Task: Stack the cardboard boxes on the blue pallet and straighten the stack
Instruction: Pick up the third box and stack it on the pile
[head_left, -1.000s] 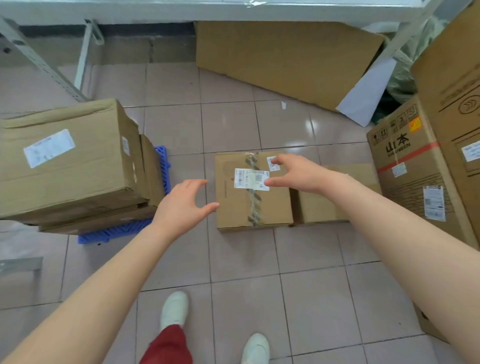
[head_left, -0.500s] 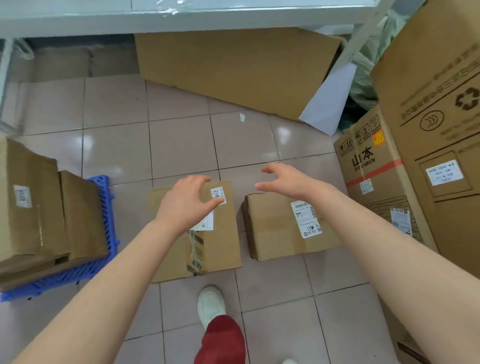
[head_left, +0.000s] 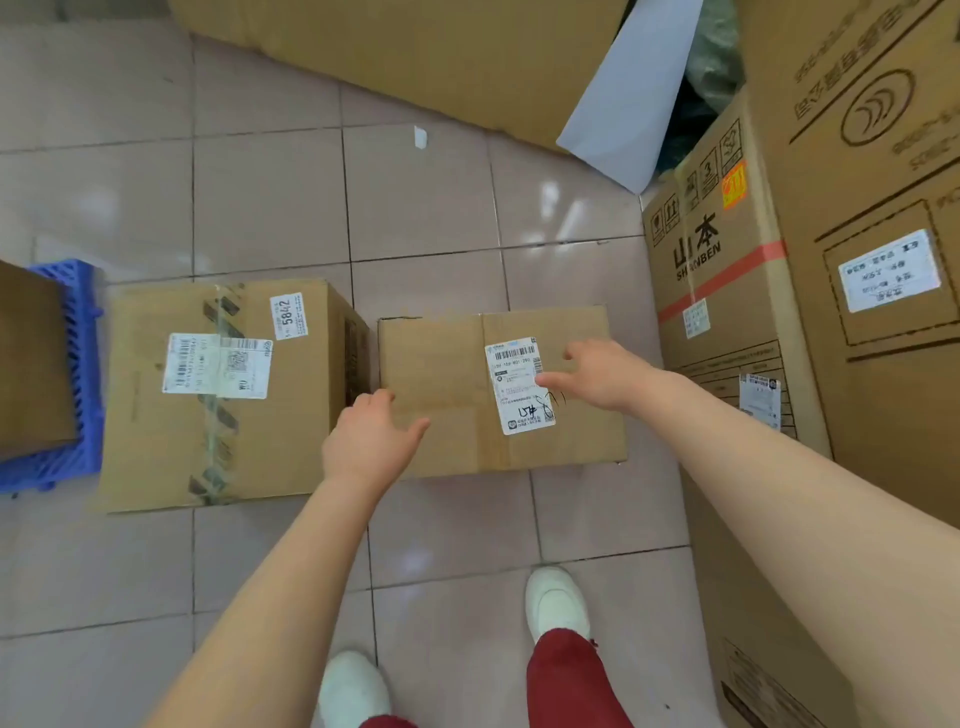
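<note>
Cardboard stock partly loaded: one box (head_left: 31, 358) sits on the blue pallet (head_left: 78, 374). Two floor boxes (head_left: 218, 395) (head_left: 498, 389) remain. Both hands (head_left: 371, 441) (head_left: 605, 374) spread, grasping nothing.

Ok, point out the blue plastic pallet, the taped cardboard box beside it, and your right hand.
Blue plastic pallet (head_left: 85, 364): head view, lattice edge.
Taped cardboard box (head_left: 145, 415): head view, top face.
Right hand (head_left: 605, 376): head view, back of hand.
</note>
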